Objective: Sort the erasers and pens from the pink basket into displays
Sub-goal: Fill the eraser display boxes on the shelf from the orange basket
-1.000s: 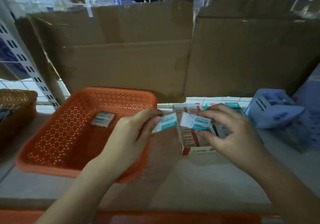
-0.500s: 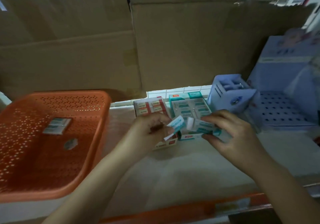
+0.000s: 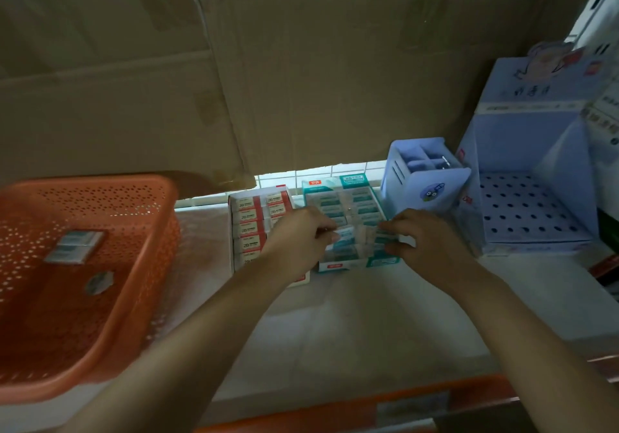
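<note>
Your left hand pinches 1 eraser, your right hand pinches a 2nd eraser; teal box between both hands.

Head cam looks fwd + down, close over shelf.

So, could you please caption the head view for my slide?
Left hand and right hand slot teal erasers into the teal display box; basket at left.

One basket sits at the left with three loose pieces — two grey packets and one roundish bit. Far centre, you have two eraser displays: red box, teal box. Right — two pale-blue ones: slotted holder, perforated stand.
</note>
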